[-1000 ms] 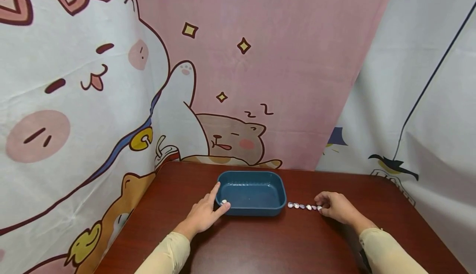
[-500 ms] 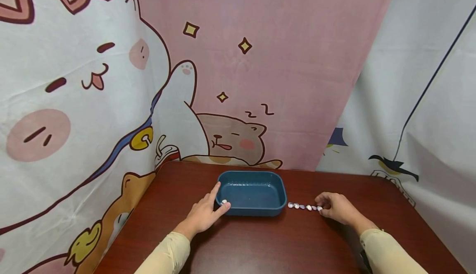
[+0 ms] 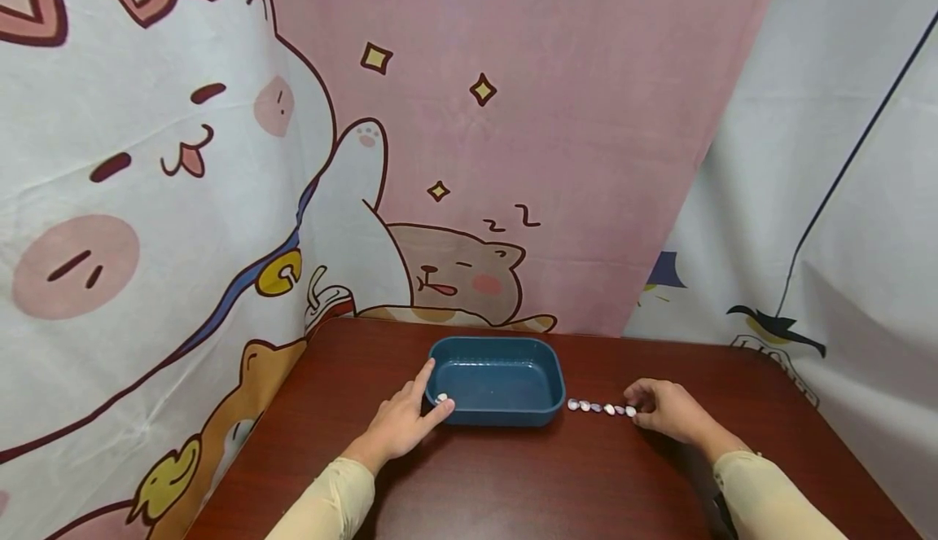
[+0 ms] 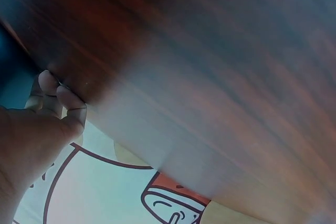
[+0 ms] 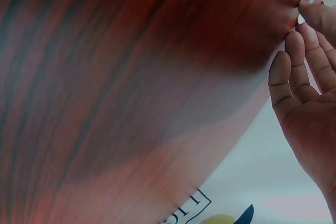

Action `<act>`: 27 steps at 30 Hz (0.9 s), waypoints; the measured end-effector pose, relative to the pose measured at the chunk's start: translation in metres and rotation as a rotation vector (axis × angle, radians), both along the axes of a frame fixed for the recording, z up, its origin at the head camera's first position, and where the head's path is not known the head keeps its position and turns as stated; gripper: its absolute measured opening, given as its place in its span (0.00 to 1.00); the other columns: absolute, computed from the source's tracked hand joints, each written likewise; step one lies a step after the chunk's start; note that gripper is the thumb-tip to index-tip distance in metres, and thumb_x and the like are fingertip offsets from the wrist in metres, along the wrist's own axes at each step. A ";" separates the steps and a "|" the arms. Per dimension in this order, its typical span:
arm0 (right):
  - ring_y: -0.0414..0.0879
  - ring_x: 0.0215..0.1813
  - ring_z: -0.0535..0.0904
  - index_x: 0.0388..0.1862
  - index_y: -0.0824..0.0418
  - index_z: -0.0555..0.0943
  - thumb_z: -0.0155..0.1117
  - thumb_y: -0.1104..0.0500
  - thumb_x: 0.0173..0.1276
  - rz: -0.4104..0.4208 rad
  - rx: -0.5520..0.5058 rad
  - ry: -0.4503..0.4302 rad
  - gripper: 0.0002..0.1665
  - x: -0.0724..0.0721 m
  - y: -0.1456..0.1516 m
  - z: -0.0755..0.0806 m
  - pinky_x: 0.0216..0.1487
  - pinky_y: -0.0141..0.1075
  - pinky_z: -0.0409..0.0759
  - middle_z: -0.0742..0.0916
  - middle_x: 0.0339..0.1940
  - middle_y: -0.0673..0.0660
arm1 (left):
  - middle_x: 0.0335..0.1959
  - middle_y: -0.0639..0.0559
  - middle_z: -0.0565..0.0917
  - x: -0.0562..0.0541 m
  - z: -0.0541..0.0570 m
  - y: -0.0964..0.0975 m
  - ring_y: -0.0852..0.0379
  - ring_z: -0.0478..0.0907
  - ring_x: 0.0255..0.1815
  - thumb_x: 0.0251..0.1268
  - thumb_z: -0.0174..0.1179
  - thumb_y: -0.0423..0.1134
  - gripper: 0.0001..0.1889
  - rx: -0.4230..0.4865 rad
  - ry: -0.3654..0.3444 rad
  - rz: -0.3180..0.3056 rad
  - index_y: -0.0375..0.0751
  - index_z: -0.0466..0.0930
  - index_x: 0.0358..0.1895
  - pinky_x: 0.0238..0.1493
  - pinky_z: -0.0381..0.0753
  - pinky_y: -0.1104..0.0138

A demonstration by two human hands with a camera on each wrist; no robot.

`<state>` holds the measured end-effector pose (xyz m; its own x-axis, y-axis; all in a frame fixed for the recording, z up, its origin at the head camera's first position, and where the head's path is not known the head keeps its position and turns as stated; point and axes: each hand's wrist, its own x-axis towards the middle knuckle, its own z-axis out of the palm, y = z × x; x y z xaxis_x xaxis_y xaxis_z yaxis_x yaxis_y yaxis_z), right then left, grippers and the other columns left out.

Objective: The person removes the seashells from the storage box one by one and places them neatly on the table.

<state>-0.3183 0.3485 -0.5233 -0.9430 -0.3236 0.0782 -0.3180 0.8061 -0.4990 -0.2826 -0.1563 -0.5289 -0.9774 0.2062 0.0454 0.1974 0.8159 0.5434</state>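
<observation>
A row of several small, shell-like white and purplish pieces (image 3: 596, 407) runs across the brown table to the right of a dark blue rectangular tray (image 3: 506, 419). At the row's right end is a white piece (image 3: 631, 412). My right hand (image 3: 668, 411) is beside this end piece, fingers loosely bent, with thumb and fingertips close to it. My left hand (image 3: 401, 422) lies along the tray's left side, fingers extended, thumb over the near left corner. Inside that corner, by the thumb, shows another small white piece (image 3: 442, 398). In the left wrist view, the left hand (image 4: 39, 124) is at the tray's edge.
The brown table (image 3: 506, 483) ends at the back against a pink cartoon cloth (image 3: 572, 157). More printed cloth hangs at left and right. The tray's inner floor (image 3: 498, 385) shows mostly bare blue.
My right hand has shifted slightly right, and the end piece of the row now shows more fully. The left hand and tray have stayed in place.
</observation>
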 end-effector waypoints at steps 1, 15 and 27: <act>0.41 0.41 0.83 0.49 0.61 0.86 0.80 0.63 0.62 -0.004 -0.001 -0.003 0.17 0.000 0.001 0.000 0.39 0.33 0.80 0.89 0.41 0.51 | 0.80 0.38 0.71 0.000 0.000 0.000 0.37 0.71 0.78 0.75 0.49 0.76 0.49 0.000 -0.002 -0.002 0.60 0.43 0.90 0.74 0.66 0.29; 0.56 0.59 0.88 0.65 0.58 0.84 0.71 0.50 0.76 0.071 -0.198 0.070 0.23 -0.024 -0.144 0.074 0.58 0.52 0.86 0.90 0.59 0.58 | 0.80 0.37 0.71 0.002 -0.001 -0.002 0.36 0.72 0.78 0.77 0.50 0.73 0.48 -0.005 -0.003 -0.002 0.58 0.43 0.90 0.73 0.66 0.28; 0.64 0.83 0.68 0.78 0.58 0.76 0.74 0.48 0.72 0.096 0.127 -0.012 0.39 -0.048 -0.246 0.035 0.81 0.63 0.67 0.73 0.83 0.64 | 0.79 0.36 0.72 0.002 0.002 0.002 0.35 0.74 0.76 0.78 0.46 0.74 0.48 -0.036 -0.003 -0.028 0.56 0.42 0.90 0.71 0.68 0.29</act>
